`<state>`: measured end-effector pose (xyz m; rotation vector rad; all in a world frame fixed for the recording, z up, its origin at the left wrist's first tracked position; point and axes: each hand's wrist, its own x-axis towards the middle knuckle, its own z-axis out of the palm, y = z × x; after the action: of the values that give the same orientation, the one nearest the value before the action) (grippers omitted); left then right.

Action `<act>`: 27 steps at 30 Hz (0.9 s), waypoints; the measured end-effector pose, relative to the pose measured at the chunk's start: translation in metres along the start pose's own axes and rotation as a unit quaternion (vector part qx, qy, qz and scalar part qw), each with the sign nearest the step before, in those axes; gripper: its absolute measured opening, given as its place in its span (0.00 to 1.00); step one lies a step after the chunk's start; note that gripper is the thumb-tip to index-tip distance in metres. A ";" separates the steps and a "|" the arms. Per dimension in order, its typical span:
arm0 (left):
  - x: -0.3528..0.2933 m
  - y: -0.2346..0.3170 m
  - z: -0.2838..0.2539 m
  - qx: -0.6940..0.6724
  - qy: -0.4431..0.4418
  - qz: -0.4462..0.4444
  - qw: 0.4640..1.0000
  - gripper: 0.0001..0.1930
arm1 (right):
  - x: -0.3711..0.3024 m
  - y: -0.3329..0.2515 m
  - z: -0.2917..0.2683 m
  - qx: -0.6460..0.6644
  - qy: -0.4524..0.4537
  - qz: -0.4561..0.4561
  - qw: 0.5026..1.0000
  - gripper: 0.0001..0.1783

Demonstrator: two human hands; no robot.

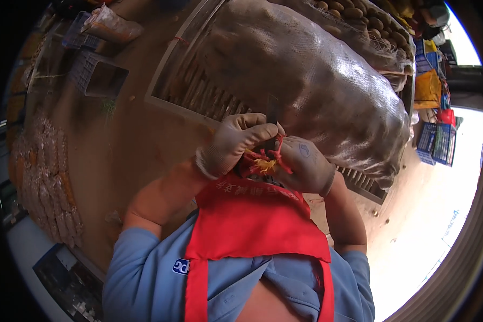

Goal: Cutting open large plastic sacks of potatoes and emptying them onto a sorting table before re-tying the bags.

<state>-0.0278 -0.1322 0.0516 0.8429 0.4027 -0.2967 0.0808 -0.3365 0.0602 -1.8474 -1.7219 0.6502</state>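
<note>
My left hand, in a pale grey work glove, has its thumb and fingers pinched on a thin, dark, flat blade. The blade points away from me; its handle, if any, is hidden. Close against it, my right hand, gloved too, is closed round a bunch of red strips. Frayed yellow strands stick out of the bunch, below the fingers. The two hands nearly touch in front of my red apron. How the strips pass between the fingers is partly hidden.
Just ahead lies a big, full, translucent woven sack on a slatted metal frame. Potato-like round produce is heaped beyond it. A crate stands at far left, packed bags at left, blue crates at right.
</note>
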 end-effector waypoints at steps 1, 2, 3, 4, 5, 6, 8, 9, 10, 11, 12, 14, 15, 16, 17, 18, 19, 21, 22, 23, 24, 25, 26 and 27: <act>0.002 -0.004 0.008 0.007 0.055 0.000 0.998 0.13 | -0.009 0.002 0.003 0.292 0.055 0.036 0.954 0.15; 0.005 -0.009 0.017 -0.029 0.031 0.078 0.996 0.12 | -0.014 0.004 0.005 0.558 0.099 0.073 0.821 0.17; 0.006 -0.012 0.027 -0.029 0.041 0.084 0.995 0.12 | -0.018 0.005 0.005 0.596 0.154 0.070 0.785 0.23; 0.007 -0.016 0.038 -0.040 0.059 0.131 0.989 0.12 | -0.020 0.004 0.004 0.595 0.162 0.137 0.776 0.22; 0.007 -0.019 0.048 -0.055 0.070 0.187 0.978 0.12 | -0.020 0.003 0.001 0.589 0.170 0.208 0.762 0.21; 0.008 -0.021 0.058 -0.047 0.086 0.194 0.976 0.12 | -0.018 0.001 -0.002 0.583 0.171 0.216 0.764 0.19; 0.014 -0.021 0.072 -0.004 0.118 0.231 0.966 0.12 | -0.014 -0.005 -0.009 0.600 0.177 0.200 0.754 0.18; 0.017 -0.021 0.078 0.041 0.148 0.249 0.956 0.12 | -0.012 -0.009 -0.012 0.619 0.194 0.188 0.737 0.18; 0.022 -0.021 0.085 0.016 0.159 0.300 0.941 0.10 | -0.007 -0.011 -0.014 0.572 0.215 0.190 0.768 0.18; 0.024 -0.020 0.089 0.017 0.161 0.308 0.938 0.10 | -0.005 -0.014 -0.012 0.608 0.252 0.172 0.733 0.18; 0.024 -0.020 0.092 -0.014 0.145 0.294 0.945 0.10 | -0.004 -0.016 -0.011 0.600 0.263 0.172 0.736 0.17; 0.028 -0.017 0.095 -0.034 0.117 0.278 0.953 0.12 | -0.002 -0.014 -0.008 0.571 0.291 0.185 0.745 0.16; 0.029 -0.016 0.094 -0.039 0.120 0.280 0.952 0.12 | -0.005 -0.011 -0.010 0.567 0.295 0.164 0.752 0.15; 0.031 -0.013 0.091 0.001 0.119 0.301 0.946 0.13 | -0.006 -0.005 -0.016 0.533 0.316 0.163 0.768 0.15; 0.034 -0.010 0.085 0.039 0.112 0.329 0.937 0.14 | -0.009 0.005 -0.029 0.421 0.368 0.165 0.812 0.16; 0.040 -0.004 0.076 0.156 0.149 0.439 0.872 0.13 | -0.013 0.015 -0.044 0.426 0.419 0.137 0.790 0.15; 0.041 0.003 0.059 0.153 0.150 0.441 0.872 0.13 | -0.024 0.024 -0.070 0.407 0.429 0.106 0.800 0.15; 0.039 0.020 0.011 0.359 0.234 0.533 0.730 0.12 | -0.043 0.037 -0.121 0.474 0.433 -0.004 0.766 0.16; 0.041 0.028 -0.015 0.357 0.262 0.524 0.728 0.11 | -0.049 0.042 -0.148 0.339 0.467 0.009 0.817 0.17; 0.043 0.033 -0.039 0.354 0.294 0.509 0.727 0.10 | -0.055 0.042 -0.159 -0.104 0.523 0.124 0.837 0.16; 0.045 0.036 -0.062 0.307 0.330 0.444 0.774 0.09 | -0.054 0.043 -0.177 0.033 0.531 0.150 0.833 0.14; 0.049 0.036 -0.082 0.257 0.361 0.372 0.816 0.09 | -0.049 0.040 -0.188 0.132 0.551 0.189 0.802 0.12; 0.058 0.037 -0.097 0.255 0.356 0.368 0.820 0.09 | -0.031 0.044 -0.180 0.099 0.502 0.189 0.838 0.12; 0.066 0.038 -0.108 0.300 0.387 0.409 0.770 0.10 | -0.008 0.046 -0.172 0.017 0.422 0.200 0.884 0.13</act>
<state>0.0221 -0.0312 -0.0184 1.6880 0.6702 0.8311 0.2289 -0.3561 0.1574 -2.0346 -0.7634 -0.0303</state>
